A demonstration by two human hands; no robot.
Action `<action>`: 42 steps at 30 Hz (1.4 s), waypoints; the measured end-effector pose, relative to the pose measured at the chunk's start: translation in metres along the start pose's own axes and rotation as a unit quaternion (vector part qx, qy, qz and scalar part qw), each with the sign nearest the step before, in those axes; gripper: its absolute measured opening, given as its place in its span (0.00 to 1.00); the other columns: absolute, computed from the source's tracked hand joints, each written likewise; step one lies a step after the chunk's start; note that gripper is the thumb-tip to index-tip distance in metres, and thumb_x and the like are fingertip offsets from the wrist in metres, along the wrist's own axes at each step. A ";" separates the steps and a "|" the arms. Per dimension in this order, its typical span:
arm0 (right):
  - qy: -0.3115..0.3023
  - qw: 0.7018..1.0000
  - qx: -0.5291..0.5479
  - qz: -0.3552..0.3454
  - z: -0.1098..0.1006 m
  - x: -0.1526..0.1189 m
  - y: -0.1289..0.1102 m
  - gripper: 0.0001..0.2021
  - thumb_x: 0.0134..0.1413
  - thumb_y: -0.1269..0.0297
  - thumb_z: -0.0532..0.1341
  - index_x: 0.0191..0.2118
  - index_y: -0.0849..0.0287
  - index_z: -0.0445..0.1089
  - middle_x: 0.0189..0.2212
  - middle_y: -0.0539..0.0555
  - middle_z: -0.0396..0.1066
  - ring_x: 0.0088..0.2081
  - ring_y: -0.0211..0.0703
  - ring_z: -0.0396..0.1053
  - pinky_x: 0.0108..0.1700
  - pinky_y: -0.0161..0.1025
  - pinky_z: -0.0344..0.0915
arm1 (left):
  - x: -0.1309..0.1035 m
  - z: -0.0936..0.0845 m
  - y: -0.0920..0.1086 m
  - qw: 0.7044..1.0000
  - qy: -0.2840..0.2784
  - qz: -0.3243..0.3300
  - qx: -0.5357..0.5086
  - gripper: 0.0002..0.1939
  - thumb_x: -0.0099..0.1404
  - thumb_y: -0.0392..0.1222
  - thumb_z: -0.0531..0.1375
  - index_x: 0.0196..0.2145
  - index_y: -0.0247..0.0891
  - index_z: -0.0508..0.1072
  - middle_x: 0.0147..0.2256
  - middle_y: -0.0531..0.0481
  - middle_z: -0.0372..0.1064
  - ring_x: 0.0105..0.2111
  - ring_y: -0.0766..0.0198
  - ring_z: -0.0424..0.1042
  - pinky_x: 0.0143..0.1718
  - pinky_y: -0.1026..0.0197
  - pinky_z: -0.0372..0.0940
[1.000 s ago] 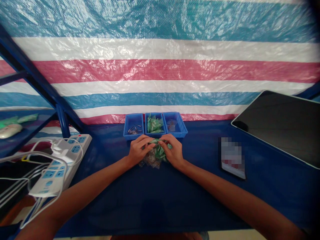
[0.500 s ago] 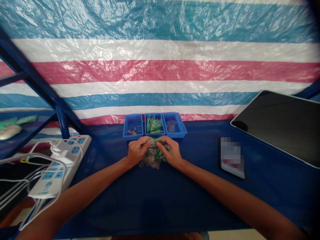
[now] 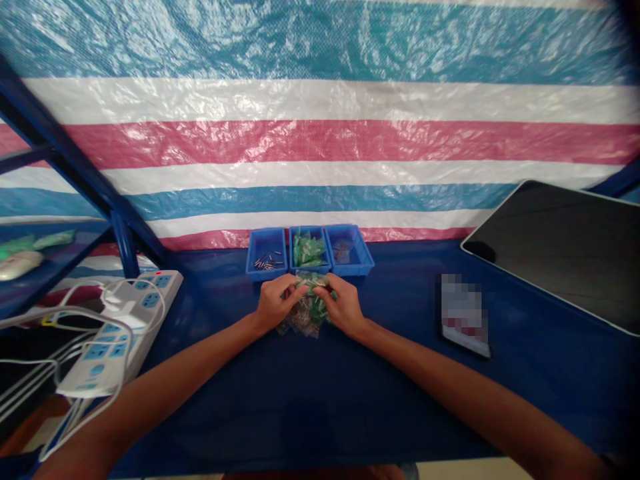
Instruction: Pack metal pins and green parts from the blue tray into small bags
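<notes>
Between my two hands is a small clear plastic bag (image 3: 313, 278), tinged green where other packets show behind it. My left hand (image 3: 278, 301) pinches its left side between thumb and fingers. On the opposite side my right hand (image 3: 345, 305) pinches it the same way. Under the hands lies a pile of clear packets (image 3: 301, 319) with brownish contents, and green packets (image 3: 319, 309) beside them. Just beyond stand three blue bins: the left bin (image 3: 267, 239) has small metal pins (image 3: 267, 261), the middle one green packets (image 3: 307, 248), the right bin (image 3: 364, 250) a few clear packets (image 3: 343, 250).
A white power strip (image 3: 135, 333) with plugs and loose cables lies on the left. To the right are a phone (image 3: 464, 317) and a large dark screen (image 3: 565, 247). A striped plastic sheet (image 3: 320, 143) hangs behind the blue table (image 3: 300, 400).
The hands have shifted very slightly apart, and more of the clear bag shows between them. The bins and the pile stay where they were.
</notes>
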State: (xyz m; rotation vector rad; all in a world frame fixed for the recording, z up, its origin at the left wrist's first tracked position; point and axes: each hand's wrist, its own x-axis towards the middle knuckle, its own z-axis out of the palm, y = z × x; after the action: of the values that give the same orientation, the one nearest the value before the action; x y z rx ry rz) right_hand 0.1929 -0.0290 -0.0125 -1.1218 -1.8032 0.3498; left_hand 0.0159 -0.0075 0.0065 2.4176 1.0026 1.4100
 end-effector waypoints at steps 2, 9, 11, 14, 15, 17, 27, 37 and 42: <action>0.003 1.000 0.006 -0.003 -0.001 0.000 -0.001 0.15 0.61 0.57 0.53 0.26 0.58 0.63 0.22 0.49 0.61 0.26 0.38 0.61 0.31 0.35 0.59 | -0.001 0.000 0.000 1.000 0.009 0.005 0.006 0.17 0.64 0.44 0.58 0.20 0.36 0.65 0.17 0.56 0.59 0.18 0.71 0.60 0.23 0.67 0.58; 0.024 0.994 0.103 0.004 0.000 0.000 -0.005 0.13 0.59 0.61 0.56 0.49 0.56 0.65 0.33 0.52 0.70 0.32 0.40 0.68 0.37 0.37 0.66 | -0.007 0.004 -0.004 1.000 0.016 0.010 -0.001 0.08 0.65 0.41 0.57 0.40 0.36 0.73 0.32 0.49 0.74 0.27 0.69 0.72 0.31 0.66 0.66; 0.035 0.992 0.116 0.020 0.003 -0.002 -0.003 0.19 0.58 0.61 0.58 0.54 0.56 0.61 0.29 0.49 0.69 0.28 0.38 0.67 0.35 0.37 0.67 | -0.009 0.006 -0.007 0.999 0.050 0.009 -0.003 0.10 0.64 0.41 0.58 0.42 0.36 0.72 0.37 0.47 0.75 0.28 0.69 0.73 0.32 0.66 0.67; 0.038 0.991 0.130 0.018 0.004 -0.004 -0.001 0.20 0.59 0.62 0.57 0.56 0.55 0.58 0.25 0.47 0.67 0.25 0.36 0.65 0.33 0.36 0.67 | -0.012 0.008 -0.011 0.997 0.077 0.025 -0.001 0.10 0.64 0.41 0.59 0.42 0.37 0.71 0.38 0.47 0.75 0.30 0.68 0.74 0.33 0.67 0.68; 0.038 0.991 0.129 0.011 0.004 -0.004 0.000 0.19 0.59 0.63 0.56 0.56 0.55 0.60 0.26 0.47 0.67 0.25 0.36 0.65 0.34 0.36 0.67 | -0.012 0.008 -0.012 0.996 0.081 0.029 -0.001 0.09 0.64 0.40 0.58 0.42 0.36 0.71 0.38 0.47 0.75 0.31 0.67 0.74 0.34 0.67 0.69; 0.032 0.992 0.123 -0.007 0.002 -0.004 0.000 0.16 0.62 0.64 0.53 0.54 0.55 0.63 0.26 0.48 0.67 0.25 0.36 0.66 0.34 0.36 0.67 | -0.012 0.007 -0.013 0.996 0.080 0.028 -0.005 0.08 0.65 0.40 0.57 0.41 0.36 0.71 0.37 0.48 0.75 0.33 0.67 0.75 0.35 0.67 0.69; 0.072 0.991 0.098 -0.057 0.000 0.002 -0.001 0.12 0.60 0.69 0.54 0.46 0.54 0.71 0.48 0.57 0.64 0.41 0.42 0.68 0.44 0.42 0.68 | -0.005 -0.006 -0.002 0.998 -0.013 0.017 -0.054 0.12 0.65 0.41 0.56 0.44 0.35 0.72 0.35 0.47 0.73 0.29 0.68 0.71 0.34 0.65 0.66; 0.074 0.993 0.090 -0.009 0.000 -0.001 -0.004 0.07 0.58 0.64 0.57 0.39 0.58 0.70 0.32 0.53 0.72 0.33 0.40 0.70 0.39 0.37 0.68 | -0.005 -0.001 -0.006 0.998 0.049 0.031 0.003 0.08 0.64 0.40 0.58 0.38 0.36 0.75 0.35 0.47 0.70 0.33 0.67 0.69 0.34 0.65 0.65; 0.090 0.988 0.124 0.005 0.004 -0.004 0.000 0.12 0.61 0.65 0.54 0.49 0.58 0.66 0.28 0.50 0.70 0.27 0.36 0.68 0.36 0.36 0.68 | -0.009 0.002 -0.009 0.999 0.037 0.005 0.004 0.08 0.66 0.40 0.56 0.40 0.36 0.72 0.31 0.51 0.73 0.27 0.69 0.71 0.32 0.67 0.66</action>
State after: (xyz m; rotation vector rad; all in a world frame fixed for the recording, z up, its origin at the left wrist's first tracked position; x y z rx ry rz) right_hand 0.1902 -0.0319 -0.0168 -0.9559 -1.5490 0.4498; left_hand 0.0104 -0.0057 -0.0052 2.3956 1.0139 1.5122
